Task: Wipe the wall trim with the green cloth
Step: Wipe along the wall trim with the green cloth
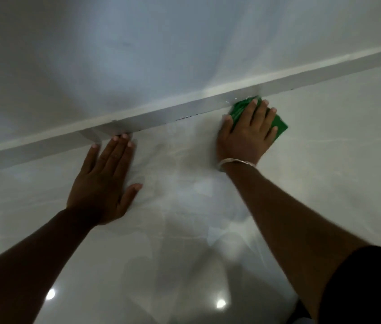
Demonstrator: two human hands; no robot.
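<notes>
So you've got the green cloth (260,116) pinned flat under your right hand (246,134), fingers spread over it, not a pinch or a fist, just an open palm pressing it down on the glossy floor (208,230). Its far corner is touching the bottom edge of the white wall trim (184,111), right where trim meets floor. Makes sense, that seam looks like where the grime sits; there are a few dark specks along the lower edge a bit to the left of the cloth. Honestly though, most of the cloth is on the floor right now, not on the face of the trim, so I'd guess you need to tip it up onto the board to really clean it.

Your left hand (105,181) is empty, spread flat on the floor with the fingertips (124,137) just at the base of the trim. Looks like a brace to me, taking your weight while you lean in low.

There's a bangle (236,163) on your right wrist, just sitting there clear of the floor as far as I can tell.

The trim runs well past both hands, so I'd say plenty is left to cover.
</notes>
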